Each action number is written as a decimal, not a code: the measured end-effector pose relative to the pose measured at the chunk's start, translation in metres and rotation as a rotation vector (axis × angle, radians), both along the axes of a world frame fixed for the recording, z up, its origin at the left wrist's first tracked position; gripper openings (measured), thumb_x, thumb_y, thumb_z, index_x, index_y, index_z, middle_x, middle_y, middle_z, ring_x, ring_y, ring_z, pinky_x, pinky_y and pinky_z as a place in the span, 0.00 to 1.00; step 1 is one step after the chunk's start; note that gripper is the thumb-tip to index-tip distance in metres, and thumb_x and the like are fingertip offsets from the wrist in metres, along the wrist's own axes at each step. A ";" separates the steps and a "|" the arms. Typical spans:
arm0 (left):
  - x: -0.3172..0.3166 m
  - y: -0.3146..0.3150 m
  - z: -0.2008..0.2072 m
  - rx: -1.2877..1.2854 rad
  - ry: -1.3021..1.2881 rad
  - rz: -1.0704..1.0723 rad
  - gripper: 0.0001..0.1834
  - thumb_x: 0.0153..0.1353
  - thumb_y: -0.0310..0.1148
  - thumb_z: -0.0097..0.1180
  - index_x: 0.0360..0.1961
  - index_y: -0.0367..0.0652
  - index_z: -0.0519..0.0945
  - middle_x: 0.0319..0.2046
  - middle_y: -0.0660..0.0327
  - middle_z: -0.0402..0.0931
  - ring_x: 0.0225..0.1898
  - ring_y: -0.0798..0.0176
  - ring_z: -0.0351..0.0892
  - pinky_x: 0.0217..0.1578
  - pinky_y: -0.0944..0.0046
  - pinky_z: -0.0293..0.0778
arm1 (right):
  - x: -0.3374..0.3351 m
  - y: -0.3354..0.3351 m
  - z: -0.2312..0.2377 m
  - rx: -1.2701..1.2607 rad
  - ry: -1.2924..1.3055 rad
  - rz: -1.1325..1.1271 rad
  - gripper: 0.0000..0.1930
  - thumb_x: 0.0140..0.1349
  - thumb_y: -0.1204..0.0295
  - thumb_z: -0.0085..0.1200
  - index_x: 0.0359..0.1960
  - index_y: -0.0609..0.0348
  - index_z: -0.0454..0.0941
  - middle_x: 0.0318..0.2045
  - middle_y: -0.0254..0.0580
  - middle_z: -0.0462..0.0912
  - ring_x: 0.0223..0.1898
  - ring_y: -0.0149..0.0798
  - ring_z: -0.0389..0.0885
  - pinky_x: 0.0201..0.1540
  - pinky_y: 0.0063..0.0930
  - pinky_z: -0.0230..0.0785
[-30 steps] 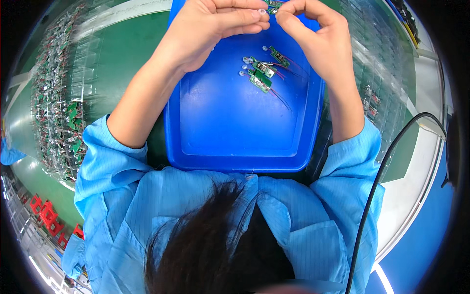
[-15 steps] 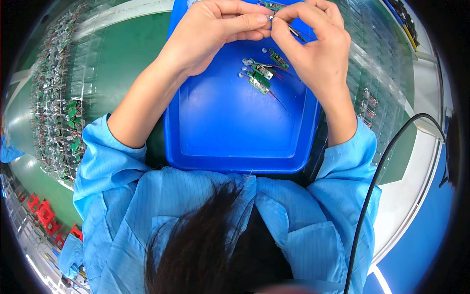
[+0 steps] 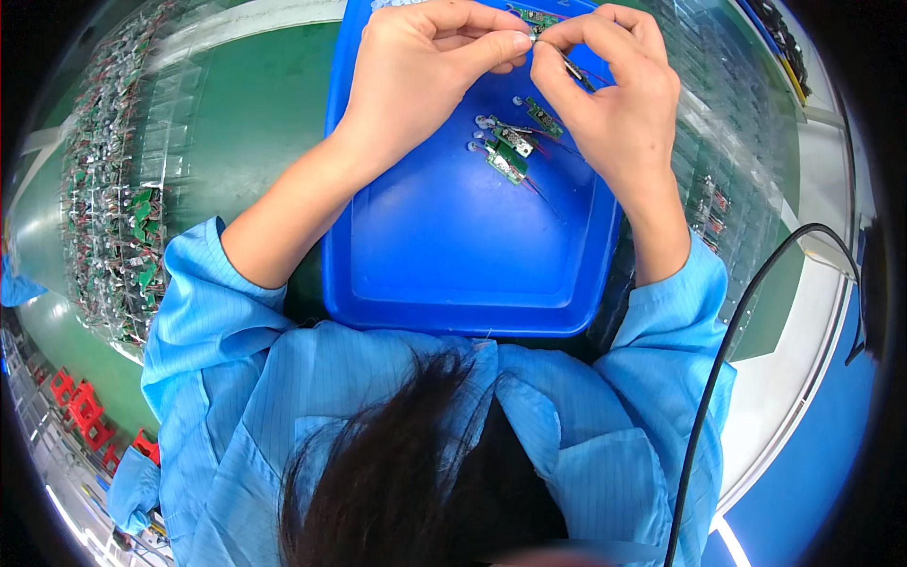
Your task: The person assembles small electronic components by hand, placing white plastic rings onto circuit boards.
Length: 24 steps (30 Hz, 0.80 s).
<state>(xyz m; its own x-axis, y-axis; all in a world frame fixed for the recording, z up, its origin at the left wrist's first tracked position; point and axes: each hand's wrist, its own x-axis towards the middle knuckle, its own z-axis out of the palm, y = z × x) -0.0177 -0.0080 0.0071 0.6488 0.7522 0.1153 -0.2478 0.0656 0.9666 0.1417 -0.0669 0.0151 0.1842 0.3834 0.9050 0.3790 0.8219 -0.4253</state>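
Above the far end of a blue tray (image 3: 463,255), my left hand (image 3: 416,80) and my right hand (image 3: 619,99) meet with fingertips pinched. A tiny pale part (image 3: 534,38) shows at the left thumb tip, touching or nearly touching the right fingertips. Just beyond them is a green circuit board (image 3: 537,17); whether it is held or lies in the tray I cannot tell. Nearer me in the tray lie more small boards with thin wires and round whitish pieces: one board (image 3: 544,118) by my right thumb, a second (image 3: 515,140) and a third (image 3: 505,168) close together.
Rows of wired boards in clear plastic (image 3: 113,227) cover the green table (image 3: 250,123) on the left. More clear trays (image 3: 713,123) with boards (image 3: 713,203) stand on the right. A black cable (image 3: 713,378) arcs along my right side. Red stools (image 3: 85,406) are far left.
Both hands have shifted slightly right, my left hand more, its fingertips still close to the right ones. The tray and boards appear a little further right and lower in view.
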 end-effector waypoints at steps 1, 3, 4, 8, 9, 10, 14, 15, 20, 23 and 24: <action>-0.001 -0.001 0.003 0.021 0.017 0.018 0.07 0.68 0.21 0.62 0.45 0.29 0.85 0.37 0.57 0.87 0.37 0.70 0.85 0.41 0.71 0.82 | -0.005 -0.010 0.013 -0.006 0.003 0.001 0.06 0.47 0.79 0.67 0.25 0.58 0.80 0.25 0.39 0.81 0.34 0.46 0.75 0.39 0.36 0.69; -0.001 -0.004 0.004 0.039 0.040 0.040 0.08 0.68 0.21 0.62 0.45 0.29 0.85 0.36 0.57 0.87 0.37 0.70 0.85 0.41 0.72 0.82 | -0.016 -0.032 0.051 -0.578 -0.528 -0.505 0.06 0.47 0.80 0.66 0.25 0.59 0.80 0.25 0.40 0.81 0.34 0.46 0.76 0.39 0.37 0.70; 0.001 -0.006 0.005 0.073 0.028 0.064 0.08 0.67 0.21 0.63 0.46 0.29 0.86 0.36 0.57 0.88 0.38 0.70 0.85 0.42 0.72 0.82 | -0.016 -0.032 0.052 -0.582 -0.525 -0.509 0.06 0.47 0.80 0.66 0.25 0.59 0.80 0.25 0.40 0.81 0.34 0.46 0.76 0.39 0.37 0.70; -0.001 0.000 0.003 0.050 0.051 0.034 0.08 0.66 0.20 0.63 0.46 0.30 0.86 0.38 0.57 0.87 0.40 0.69 0.86 0.44 0.71 0.82 | -0.016 -0.032 0.054 -0.485 -0.598 -0.512 0.07 0.48 0.81 0.67 0.26 0.60 0.80 0.25 0.42 0.81 0.35 0.47 0.77 0.39 0.38 0.71; 0.002 0.003 -0.001 0.056 0.046 0.035 0.08 0.66 0.20 0.63 0.46 0.30 0.86 0.38 0.57 0.87 0.40 0.69 0.86 0.44 0.71 0.82 | -0.017 -0.033 0.054 -0.490 -0.596 -0.499 0.06 0.49 0.81 0.67 0.27 0.61 0.81 0.25 0.43 0.81 0.35 0.48 0.78 0.40 0.38 0.72; 0.005 0.005 -0.005 0.114 -0.005 0.042 0.08 0.67 0.22 0.62 0.46 0.31 0.86 0.39 0.56 0.87 0.41 0.66 0.87 0.44 0.68 0.83 | -0.013 -0.034 0.051 -0.479 -0.603 -0.503 0.06 0.49 0.81 0.67 0.27 0.61 0.81 0.25 0.43 0.81 0.35 0.48 0.78 0.40 0.38 0.72; 0.008 0.005 -0.015 0.140 -0.066 0.028 0.10 0.68 0.25 0.63 0.47 0.32 0.86 0.42 0.53 0.88 0.44 0.66 0.88 0.49 0.67 0.85 | 0.007 -0.034 0.025 -0.550 -0.595 -0.601 0.06 0.59 0.72 0.70 0.38 0.56 0.89 0.38 0.42 0.87 0.43 0.39 0.86 0.45 0.30 0.79; 0.009 0.006 -0.014 0.144 -0.070 0.025 0.10 0.68 0.25 0.63 0.47 0.32 0.86 0.42 0.53 0.88 0.44 0.66 0.88 0.49 0.67 0.85 | 0.009 -0.033 0.025 -0.574 -0.546 -0.565 0.07 0.58 0.72 0.71 0.37 0.55 0.90 0.38 0.43 0.87 0.44 0.41 0.86 0.45 0.32 0.79; 0.006 0.002 -0.014 0.307 -0.042 0.062 0.11 0.66 0.26 0.65 0.48 0.33 0.87 0.41 0.55 0.88 0.43 0.66 0.88 0.47 0.68 0.84 | -0.008 -0.032 0.044 -0.559 -0.534 -0.540 0.06 0.54 0.76 0.70 0.33 0.58 0.86 0.32 0.43 0.85 0.40 0.45 0.83 0.43 0.35 0.76; 0.001 0.002 -0.002 0.036 -0.042 -0.022 0.07 0.67 0.19 0.62 0.45 0.29 0.85 0.42 0.57 0.87 0.43 0.70 0.85 0.45 0.72 0.82 | -0.006 -0.031 0.043 -0.508 -0.511 -0.484 0.04 0.53 0.79 0.67 0.30 0.62 0.84 0.26 0.46 0.83 0.37 0.51 0.81 0.40 0.40 0.74; 0.002 0.000 -0.006 0.008 -0.060 0.002 0.06 0.65 0.22 0.64 0.41 0.33 0.87 0.41 0.55 0.87 0.39 0.66 0.87 0.42 0.68 0.83 | 0.000 -0.033 0.033 -0.569 -0.535 -0.562 0.06 0.55 0.75 0.70 0.34 0.59 0.87 0.33 0.44 0.85 0.41 0.45 0.84 0.44 0.35 0.76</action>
<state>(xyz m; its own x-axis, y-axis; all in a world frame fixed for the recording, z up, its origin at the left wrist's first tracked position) -0.0157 -0.0083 0.0016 0.6392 0.7522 0.1599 -0.3053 0.0574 0.9505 0.1419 -0.0997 0.0477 0.0913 0.7730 0.6278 0.9141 0.1851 -0.3608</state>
